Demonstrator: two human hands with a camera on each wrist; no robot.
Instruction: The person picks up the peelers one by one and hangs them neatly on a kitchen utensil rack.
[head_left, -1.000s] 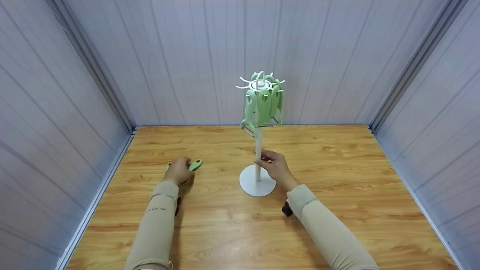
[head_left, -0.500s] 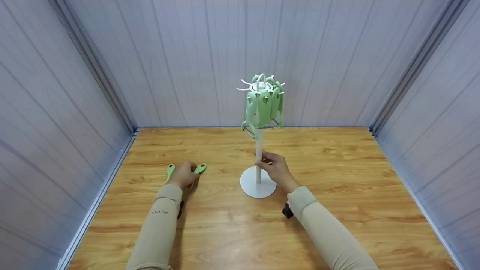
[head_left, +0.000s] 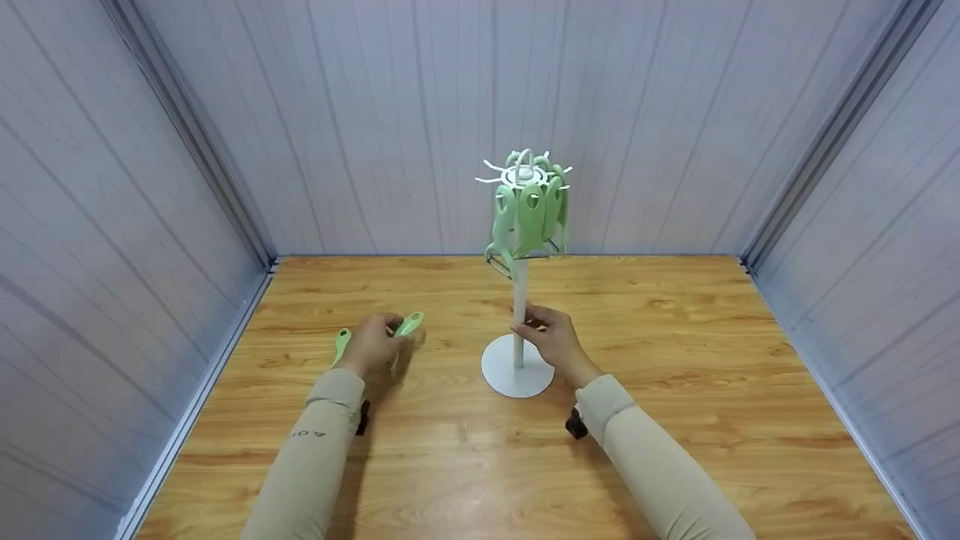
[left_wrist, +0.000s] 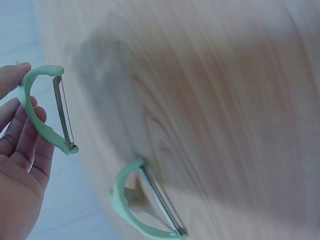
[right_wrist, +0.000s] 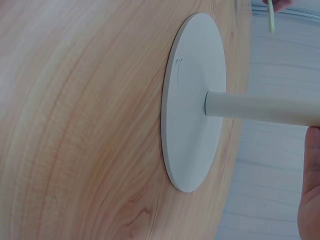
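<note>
My left hand (head_left: 373,343) pinches a green peeler (head_left: 410,323) a little above the table. In the left wrist view thumb and fingers grip that peeler (left_wrist: 37,112) just behind its metal blade. A second green peeler (head_left: 342,341) lies on the table, partly hidden by the left hand; its blade end (left_wrist: 120,195) shows in the left wrist view. My right hand (head_left: 555,341) holds the post (head_left: 519,300) of a white rack, thumb and fingers about it. Several green peelers (head_left: 530,217) hang from the hooks at the rack's top (head_left: 523,176).
The rack's round white base (head_left: 499,371) sits flat on the wood-grain table (head_left: 465,465). Panel walls (head_left: 375,112) enclose the table at the back and both sides.
My left hand has lifted a peeler off the table and moved slightly right, uncovering more of the second peeler. The right hand keeps its hold on the post.
</note>
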